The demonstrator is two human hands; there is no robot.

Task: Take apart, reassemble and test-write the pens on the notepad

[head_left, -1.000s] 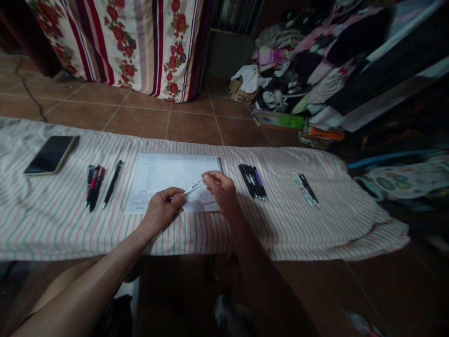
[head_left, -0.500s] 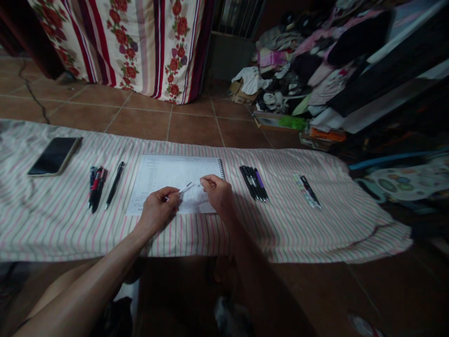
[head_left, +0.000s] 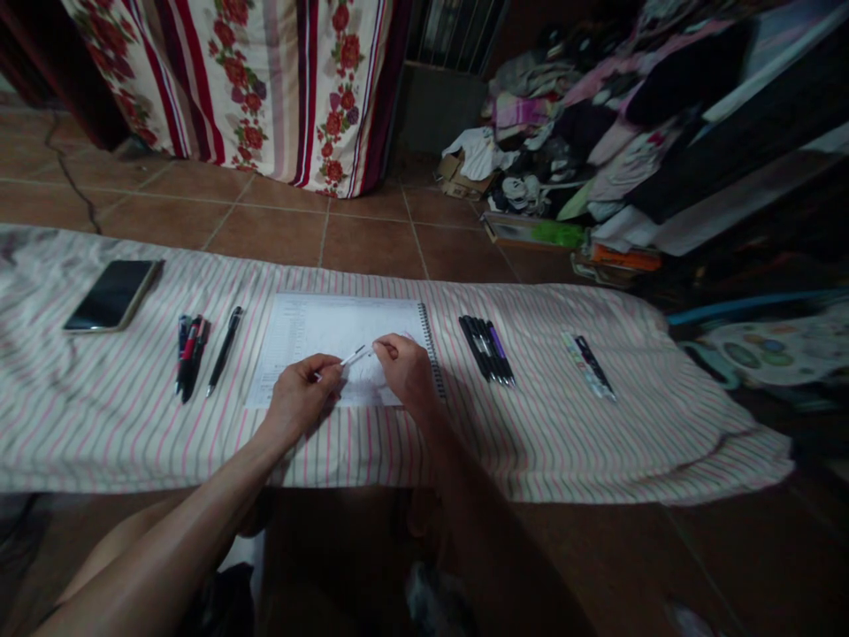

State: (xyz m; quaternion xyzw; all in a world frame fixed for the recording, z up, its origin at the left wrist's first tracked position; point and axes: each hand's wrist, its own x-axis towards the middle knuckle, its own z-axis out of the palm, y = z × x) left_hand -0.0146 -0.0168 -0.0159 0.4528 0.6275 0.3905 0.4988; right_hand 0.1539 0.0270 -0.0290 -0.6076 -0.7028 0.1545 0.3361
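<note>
Grip of the left hand is pinched shut on the back end of a white pen, thumb and fingers pressed together round it. The right hand has its grip pinched on the front end, fingertips closed on the tip.

What's changed: half a second ago there was a small gap between the pen tip and the right fingertips. Now that gap is gone and both hands are on it. Everything else sits where it was.

Counts: one notebook, spiral edge on its right side. One phone, far left, screen dark. Left of the notebook are three pens bunched together, then a single black pen just beside them. On the right is a tight bunch, four or five, can't split them exactly, one purple. Further right is a pair, one pale, one black. All of it lies on a striped cloth over the tabletop.

That white pen spans between the two grips, tilted up toward the right, just above the notebook's near half.
</note>
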